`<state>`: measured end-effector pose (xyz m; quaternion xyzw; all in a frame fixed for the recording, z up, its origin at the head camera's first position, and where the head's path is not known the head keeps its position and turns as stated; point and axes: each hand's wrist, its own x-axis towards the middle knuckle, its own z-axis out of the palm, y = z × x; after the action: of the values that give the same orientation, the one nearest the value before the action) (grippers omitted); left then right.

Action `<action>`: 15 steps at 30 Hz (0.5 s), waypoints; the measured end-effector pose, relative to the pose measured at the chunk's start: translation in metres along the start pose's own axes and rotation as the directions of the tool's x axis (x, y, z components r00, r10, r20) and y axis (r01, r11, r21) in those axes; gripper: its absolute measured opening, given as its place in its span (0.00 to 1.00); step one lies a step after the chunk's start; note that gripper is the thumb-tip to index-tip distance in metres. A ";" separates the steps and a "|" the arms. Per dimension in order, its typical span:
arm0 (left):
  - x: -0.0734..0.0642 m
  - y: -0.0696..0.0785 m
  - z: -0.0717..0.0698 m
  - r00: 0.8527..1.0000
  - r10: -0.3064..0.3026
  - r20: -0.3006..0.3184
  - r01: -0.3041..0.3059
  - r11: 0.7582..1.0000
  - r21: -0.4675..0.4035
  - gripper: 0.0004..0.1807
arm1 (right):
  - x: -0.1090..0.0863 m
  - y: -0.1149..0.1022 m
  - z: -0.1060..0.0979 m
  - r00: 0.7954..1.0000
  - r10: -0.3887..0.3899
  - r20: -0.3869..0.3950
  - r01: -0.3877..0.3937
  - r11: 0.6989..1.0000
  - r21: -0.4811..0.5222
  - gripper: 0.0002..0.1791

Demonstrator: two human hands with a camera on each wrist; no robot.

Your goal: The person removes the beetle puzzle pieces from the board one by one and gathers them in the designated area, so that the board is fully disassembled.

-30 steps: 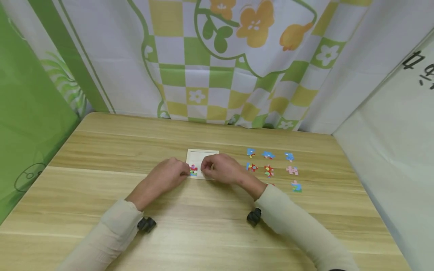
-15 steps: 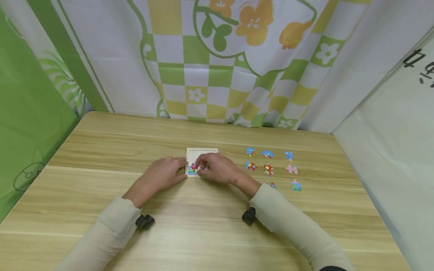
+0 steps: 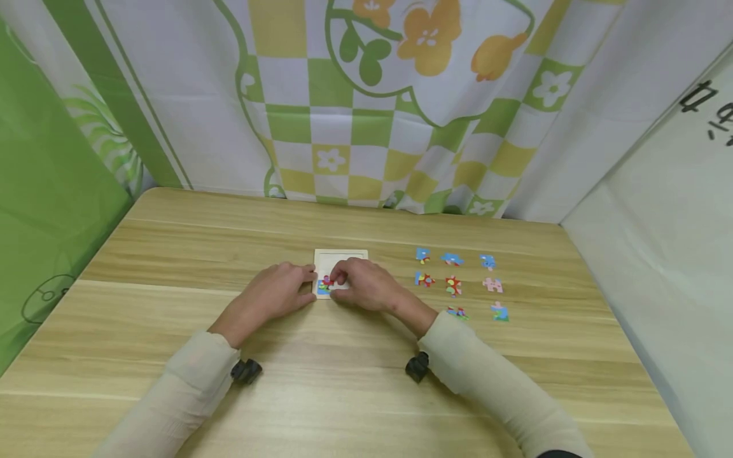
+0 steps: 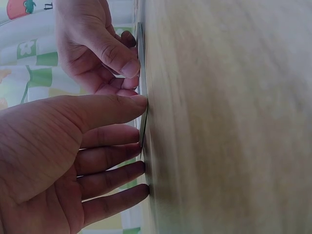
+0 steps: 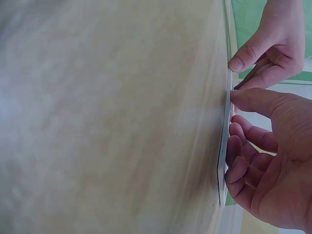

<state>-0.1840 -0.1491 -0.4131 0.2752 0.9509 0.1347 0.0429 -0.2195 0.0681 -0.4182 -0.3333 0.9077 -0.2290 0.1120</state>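
Note:
A square pale wooden puzzle tray [image 3: 357, 254] lies flat on the table. In its lower left corner sits a puzzle piece [image 3: 324, 285] printed in blue, green and red. My left hand [image 3: 272, 294] rests at the tray's left side, index finger and thumb touching the frame, fingers straight in the left wrist view. My right hand [image 3: 368, 285] is over the tray's lower part, its thumb and index fingertips apart, right at the piece's right edge. Its remaining fingers curl loosely, as the right wrist view shows. The hand covers the tray's lower right part.
Several loose puzzle pieces lie in rows right of the tray, among them a red one [image 3: 453, 285], a pink one [image 3: 492, 285] and a blue-green one [image 3: 500, 312]. Behind the wooden table [image 3: 343, 394] hangs a checked curtain [image 3: 366, 140].
My right hand has moved left onto the puzzle piece in the tray's corner. My left hand has drawn back from the piece to the tray's left side, its fingers straightening.

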 end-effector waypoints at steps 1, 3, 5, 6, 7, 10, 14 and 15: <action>0.000 0.000 0.000 1.000 -0.001 0.003 0.001 1.000 -0.003 0.22 | 0.000 0.000 0.000 1.000 0.002 0.000 -0.002 1.000 0.004 0.12; 0.001 0.000 -0.002 1.000 0.002 0.006 -0.002 1.000 -0.008 0.22 | 0.000 0.000 0.001 1.000 0.004 -0.002 -0.004 1.000 0.016 0.12; 0.002 0.000 -0.002 1.000 0.009 0.009 -0.009 1.000 -0.007 0.21 | 0.000 0.000 0.001 1.000 0.009 -0.006 -0.009 1.000 0.028 0.12; 0.002 -0.001 -0.003 1.000 0.010 0.012 -0.010 1.000 -0.009 0.21 | 0.000 0.000 0.001 1.000 0.013 -0.008 -0.012 0.999 0.033 0.12; 0.002 -0.001 -0.003 1.000 0.011 0.014 -0.011 1.000 -0.010 0.21 | 0.000 -0.001 0.001 1.000 0.017 -0.008 -0.016 0.999 0.038 0.12; 0.003 -0.002 -0.003 1.000 0.007 0.019 -0.007 1.000 -0.014 0.21 | 0.000 -0.002 0.002 1.000 0.021 -0.014 -0.020 0.999 0.043 0.12; 0.004 -0.002 -0.003 0.999 -0.024 0.042 0.026 0.999 -0.043 0.23 | -0.001 -0.003 0.002 0.999 0.023 -0.027 -0.021 0.999 0.044 0.12; 0.004 -0.003 -0.003 0.999 -0.030 0.042 0.032 0.998 -0.046 0.23 | -0.001 -0.003 0.002 0.999 0.021 -0.033 -0.019 0.999 0.044 0.12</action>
<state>-0.1894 -0.1496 -0.4110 0.2621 0.9506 0.1502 0.0711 -0.2164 0.0658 -0.4183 -0.3179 0.9074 -0.2533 0.1066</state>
